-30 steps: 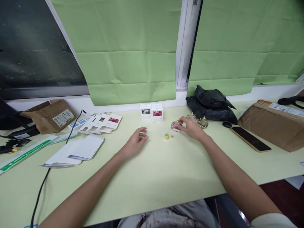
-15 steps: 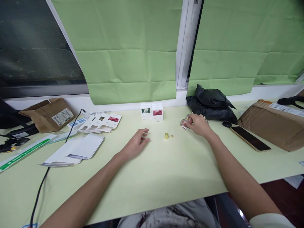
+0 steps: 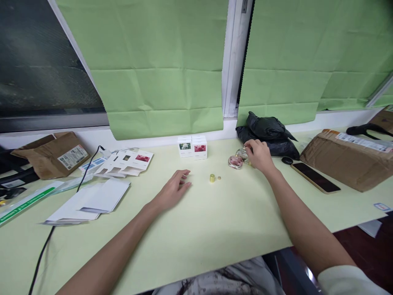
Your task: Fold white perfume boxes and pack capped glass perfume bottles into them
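Observation:
My right hand (image 3: 259,155) is at the far right middle of the table, its fingers closed on a round clear glass bottle (image 3: 241,154) that they partly hide. Touching or just beside that one, another round glass bottle (image 3: 236,162) with pink flowers in it lies on the table. My left hand (image 3: 173,188) rests on the tabletop with its fingers loosely bent and apart, holding nothing. Between my hands stand a small gold cap (image 3: 212,178) and a tiny gold round piece (image 3: 219,178).
Small white boxes (image 3: 199,148) with flower pictures stand at the back. Flattened white cartons (image 3: 132,162) and folded white card (image 3: 101,196) lie left. Black plastic bags (image 3: 270,137), a phone (image 3: 315,178) and a brown parcel (image 3: 346,159) are right. A black cable (image 3: 43,254) crosses the left side.
My right hand has shifted on the bottles, so the pink-flowered one shows more clearly. My left hand stays nearly still. The view has turned slightly to the right.

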Demonstrator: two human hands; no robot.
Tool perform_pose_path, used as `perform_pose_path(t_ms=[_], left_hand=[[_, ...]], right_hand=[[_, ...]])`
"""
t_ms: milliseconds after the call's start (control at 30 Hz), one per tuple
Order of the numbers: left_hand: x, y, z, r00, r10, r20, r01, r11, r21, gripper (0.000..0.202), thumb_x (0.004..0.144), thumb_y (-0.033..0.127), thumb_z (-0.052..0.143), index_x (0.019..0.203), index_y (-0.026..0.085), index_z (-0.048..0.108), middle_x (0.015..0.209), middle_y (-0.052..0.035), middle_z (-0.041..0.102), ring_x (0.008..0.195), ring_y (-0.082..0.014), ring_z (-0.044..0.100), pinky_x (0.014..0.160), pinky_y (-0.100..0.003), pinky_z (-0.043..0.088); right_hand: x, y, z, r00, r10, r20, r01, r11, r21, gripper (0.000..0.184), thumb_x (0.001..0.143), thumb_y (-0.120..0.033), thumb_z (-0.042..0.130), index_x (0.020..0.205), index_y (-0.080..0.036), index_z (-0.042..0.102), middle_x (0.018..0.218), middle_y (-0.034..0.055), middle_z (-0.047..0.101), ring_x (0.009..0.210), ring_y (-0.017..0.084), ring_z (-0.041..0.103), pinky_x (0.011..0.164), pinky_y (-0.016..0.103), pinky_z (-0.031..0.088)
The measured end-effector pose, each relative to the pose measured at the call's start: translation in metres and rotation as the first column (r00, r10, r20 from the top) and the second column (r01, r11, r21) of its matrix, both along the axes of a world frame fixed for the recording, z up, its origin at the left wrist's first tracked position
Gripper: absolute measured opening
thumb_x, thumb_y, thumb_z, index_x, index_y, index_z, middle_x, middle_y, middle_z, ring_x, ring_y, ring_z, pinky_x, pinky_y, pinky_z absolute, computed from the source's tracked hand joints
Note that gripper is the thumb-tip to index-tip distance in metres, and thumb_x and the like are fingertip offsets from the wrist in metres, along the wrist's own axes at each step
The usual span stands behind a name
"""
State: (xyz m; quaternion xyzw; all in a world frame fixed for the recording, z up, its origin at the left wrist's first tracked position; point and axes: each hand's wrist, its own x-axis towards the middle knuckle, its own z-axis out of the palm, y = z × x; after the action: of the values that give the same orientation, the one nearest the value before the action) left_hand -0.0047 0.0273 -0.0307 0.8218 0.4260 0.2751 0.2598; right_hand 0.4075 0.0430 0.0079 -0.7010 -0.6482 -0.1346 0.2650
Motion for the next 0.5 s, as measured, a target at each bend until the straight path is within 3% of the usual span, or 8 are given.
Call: perform_pose_path(t_ms=[100,233,367,500], left_hand=[[0.000,0.001,-0.002,1.000,-0.006,0.001,0.006,1.000,0.013,0.042,0.103,0.050,0.051,0.140,0.031,0.052,0.138,-0.0082,0.057,0.116,-0.0255,0.063,0.099,-0.044,0.056],[-0.001,0.002,-0.004,1.000,-0.016,0.017,0.015,0.999,0.039,0.042,0.103,0.051,0.052,0.139,0.031,0.053,0.136,-0.0080,0.058,0.114,-0.0256,0.064,0.098,-0.043,0.056],[-0.001,0.001,-0.004,1.000,-0.016,0.005,0.016,1.000,0.027,0.042,0.103,0.050,0.052,0.140,0.032,0.052,0.137,-0.0079,0.057,0.116,-0.0255,0.064,0.099,-0.042,0.056],[-0.001,0.000,-0.003,1.000,-0.017,0.011,0.017,1.000,0.011,0.042,0.103,0.050,0.052,0.141,0.032,0.052,0.138,-0.0076,0.057,0.117,-0.0252,0.063,0.100,-0.042,0.055]], right_hand=[[0.005,0.010,0.012,0.991,-0.066,0.113,0.082,0.987,-0.140,0.035,0.101,-0.029,0.049,0.131,-0.023,0.065,0.129,0.0185,0.065,0.115,0.039,0.054,0.090,0.048,0.043],[0.010,0.034,0.025,0.976,0.008,0.217,0.070,0.933,-0.353,0.032,0.098,-0.032,0.060,0.126,-0.019,0.070,0.130,0.0206,0.068,0.117,0.037,0.060,0.092,0.045,0.046],[0.015,0.059,0.036,0.972,0.060,0.229,0.049,0.894,-0.445,0.022,0.096,-0.025,0.062,0.111,-0.016,0.076,0.113,0.0180,0.077,0.104,0.029,0.070,0.085,0.034,0.049],[0.018,0.074,0.042,0.963,0.070,0.259,0.065,0.875,-0.479,0.027,0.097,-0.029,0.064,0.115,-0.013,0.076,0.117,0.0220,0.076,0.110,0.032,0.071,0.087,0.036,0.051]])
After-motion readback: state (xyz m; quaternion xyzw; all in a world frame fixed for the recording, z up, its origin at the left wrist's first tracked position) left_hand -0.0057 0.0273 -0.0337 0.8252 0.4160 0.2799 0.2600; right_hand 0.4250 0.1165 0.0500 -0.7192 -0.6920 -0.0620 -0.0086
